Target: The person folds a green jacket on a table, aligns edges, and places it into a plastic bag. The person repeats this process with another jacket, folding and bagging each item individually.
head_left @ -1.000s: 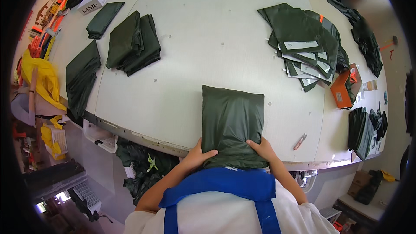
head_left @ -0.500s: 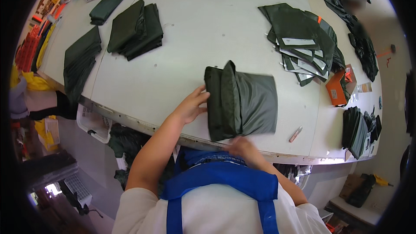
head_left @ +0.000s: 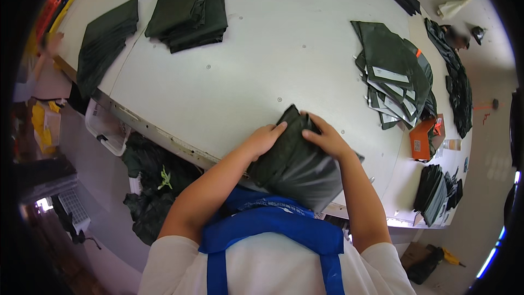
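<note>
A dark green, shiny folded fabric piece [head_left: 308, 169] lies tilted at the table's near edge, against my blue apron. My left hand [head_left: 267, 141] grips its upper left side, with the thumb on top and the other fingers partly hidden. At the upper edge my right hand [head_left: 327, 135] is closed on the same piece, its thumb on the front and its fingers over the far side. Some of the layers between the hands stand up in a fold. The lower corner overhangs the table edge.
Stacks of folded dark green fabric [head_left: 188, 16] stand at the far left. Labelled green pieces [head_left: 390, 71] fan out at the right, beside an orange box [head_left: 420, 142]. Another green bundle [head_left: 428, 191] is at the near right. White basket [head_left: 103, 125] below the table's left edge.
The fabric piece has turned and been drawn toward me. My right hand has gone from the near edge to its upper side and taken hold; my left hand has closed on its left side.
</note>
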A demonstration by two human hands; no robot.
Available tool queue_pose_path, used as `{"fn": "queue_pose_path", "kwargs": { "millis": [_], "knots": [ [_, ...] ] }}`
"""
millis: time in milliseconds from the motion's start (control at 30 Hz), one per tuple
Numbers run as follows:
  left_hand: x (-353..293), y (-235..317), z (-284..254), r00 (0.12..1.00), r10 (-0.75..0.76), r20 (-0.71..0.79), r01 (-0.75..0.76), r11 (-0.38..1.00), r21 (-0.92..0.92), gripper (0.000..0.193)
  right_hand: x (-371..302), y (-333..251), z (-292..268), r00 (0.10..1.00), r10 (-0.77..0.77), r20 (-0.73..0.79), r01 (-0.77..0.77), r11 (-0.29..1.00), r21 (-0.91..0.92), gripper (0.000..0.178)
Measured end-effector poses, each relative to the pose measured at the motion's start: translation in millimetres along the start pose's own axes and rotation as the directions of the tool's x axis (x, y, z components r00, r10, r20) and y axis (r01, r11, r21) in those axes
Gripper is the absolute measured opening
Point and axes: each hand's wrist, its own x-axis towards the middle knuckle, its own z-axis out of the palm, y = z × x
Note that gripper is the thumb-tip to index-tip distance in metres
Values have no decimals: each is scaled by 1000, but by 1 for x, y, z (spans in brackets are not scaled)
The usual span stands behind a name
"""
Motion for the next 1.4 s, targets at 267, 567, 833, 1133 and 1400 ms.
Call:
{"fn": "queue_pose_path", "kwargs": {
  "millis": [267, 567, 833, 1133, 1400],
  "knots": [
    [-16, -16, 27, 991, 111, 76, -126, 961, 244, 35, -44, -38, -22, 981, 81, 179, -57, 989, -138, 92],
    [-7, -12, 38, 918, 202, 340, -202, 979, -35, 20, -22, -39, -39, 929, 159, 333, -74, 965, -253, 97],
    [18, 4, 36, 886, -27, 463, -234, 836, 497, 25, -37, -44, -26, 966, 119, 229, -118, 993, -18, 80],
    [8, 11, 29, 883, 207, 421, -468, 334, 818, 31, -45, -25, -35, 977, 172, 124, -179, 983, 44, 69],
    [28, -5, 23, 809, -17, 587, -580, 131, 804, 26, -42, -23, -32, 981, 59, 183, -53, 998, -38, 65]
  ]
}}
